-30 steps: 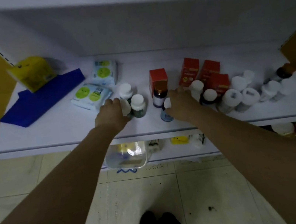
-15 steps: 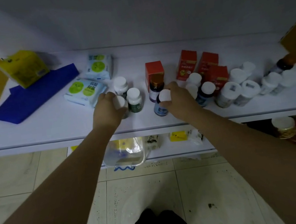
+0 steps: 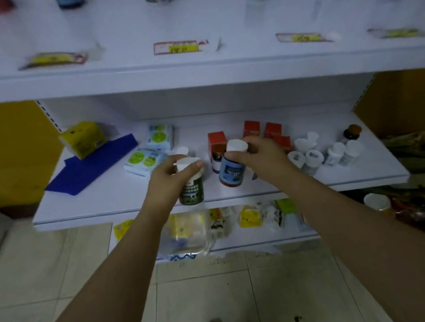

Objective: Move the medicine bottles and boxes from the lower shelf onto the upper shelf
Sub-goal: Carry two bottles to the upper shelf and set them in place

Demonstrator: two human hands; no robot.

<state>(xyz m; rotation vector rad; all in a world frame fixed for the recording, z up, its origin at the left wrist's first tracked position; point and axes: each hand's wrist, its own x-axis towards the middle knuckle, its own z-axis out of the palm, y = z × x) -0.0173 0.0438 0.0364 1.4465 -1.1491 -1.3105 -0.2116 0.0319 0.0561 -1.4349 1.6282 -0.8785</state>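
Note:
My left hand grips a green-labelled bottle with a white cap, lifted off the lower shelf. My right hand holds a blue-labelled bottle by its white cap, also raised and tilted. On the lower shelf stand a brown-capped bottle, red boxes and several white-capped bottles to the right. The upper shelf runs across the top, with blurred bottles standing on it.
Price tags hang along the upper shelf's front. Wet-wipe packs, a yellow pack and a blue sheet lie on the lower shelf's left part. A bottom shelf holds a clear tub. Brown panels flank both sides.
Both hands closed on bottles and raised them off the lower shelf. The view tilted up, which brought the upper shelf into sight.

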